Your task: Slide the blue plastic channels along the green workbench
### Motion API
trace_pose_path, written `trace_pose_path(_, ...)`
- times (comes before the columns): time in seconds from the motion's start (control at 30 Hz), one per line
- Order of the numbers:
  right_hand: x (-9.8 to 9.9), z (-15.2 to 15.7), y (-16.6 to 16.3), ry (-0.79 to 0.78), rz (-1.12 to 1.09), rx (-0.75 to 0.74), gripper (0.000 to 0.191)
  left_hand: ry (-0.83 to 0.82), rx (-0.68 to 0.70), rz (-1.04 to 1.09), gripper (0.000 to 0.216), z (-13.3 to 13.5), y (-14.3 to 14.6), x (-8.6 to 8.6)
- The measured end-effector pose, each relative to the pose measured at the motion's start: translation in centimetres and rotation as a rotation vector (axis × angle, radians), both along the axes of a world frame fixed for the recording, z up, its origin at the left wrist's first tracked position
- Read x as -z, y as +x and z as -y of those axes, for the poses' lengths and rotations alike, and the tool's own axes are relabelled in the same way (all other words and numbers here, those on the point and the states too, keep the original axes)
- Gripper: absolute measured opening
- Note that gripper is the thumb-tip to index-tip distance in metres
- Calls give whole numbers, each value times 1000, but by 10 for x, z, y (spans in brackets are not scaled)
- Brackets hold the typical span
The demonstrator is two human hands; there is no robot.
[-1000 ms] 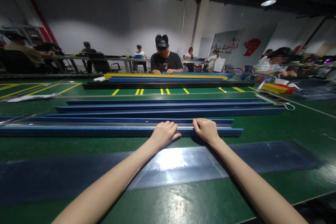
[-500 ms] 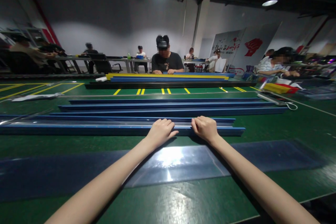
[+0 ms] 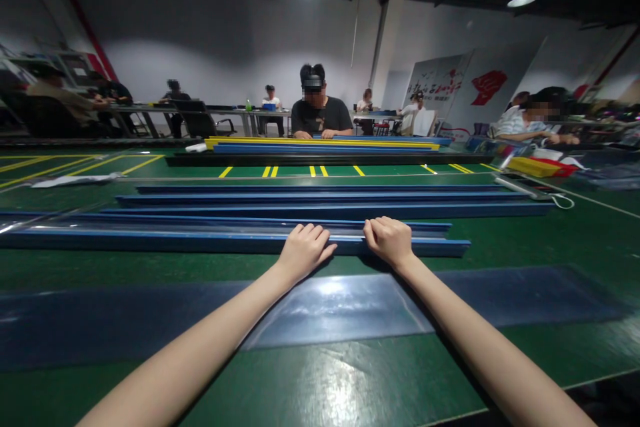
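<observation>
A long blue plastic channel point(image 3: 200, 241) lies crosswise in front of me, with a clear plastic strip point(image 3: 240, 229) along its inside. My left hand point(image 3: 304, 253) rests over the channel, fingers curled across its front wall and the thumb stuck out to the right. Just to the right, my right hand point(image 3: 390, 240) is closed over the same channel near its right end, fingers folded. What lies under the curled fingers is hidden. Nearer to me, a wide clear bluish plastic sheet point(image 3: 345, 313) lies flat beneath my forearms.
Several more blue channels point(image 3: 340, 199) lie behind. Farther back are a black rail point(image 3: 300, 160) and a yellow rail point(image 3: 320, 143), with a co-worker point(image 3: 320, 113) behind them. A phone-like device point(image 3: 525, 188) with a white cable lies at right on the green table point(image 3: 540, 240).
The view has shifted slightly, so the scene sits a little farther right. Both hands stay on the blue channel in almost the same pose.
</observation>
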State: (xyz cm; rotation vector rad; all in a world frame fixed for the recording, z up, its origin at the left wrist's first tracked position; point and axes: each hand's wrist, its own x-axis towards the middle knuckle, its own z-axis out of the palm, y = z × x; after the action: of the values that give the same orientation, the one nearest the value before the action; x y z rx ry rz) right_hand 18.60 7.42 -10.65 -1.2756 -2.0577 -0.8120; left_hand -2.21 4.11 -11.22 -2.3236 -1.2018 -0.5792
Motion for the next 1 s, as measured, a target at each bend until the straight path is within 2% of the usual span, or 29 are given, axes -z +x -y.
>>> trace_pose_path(0.4,6,2,6,-28,-50,62,41,15,-16,-10,33,-1,1,1)
trace_pose_path(0.63,7,0,6,-25,-40,44,42,-2,-54,27,33,1,-2,-1)
trace_pose_path(1.0,7,-4,9,139,-21,-75,41,12,-77,30,31,3,-3,-1)
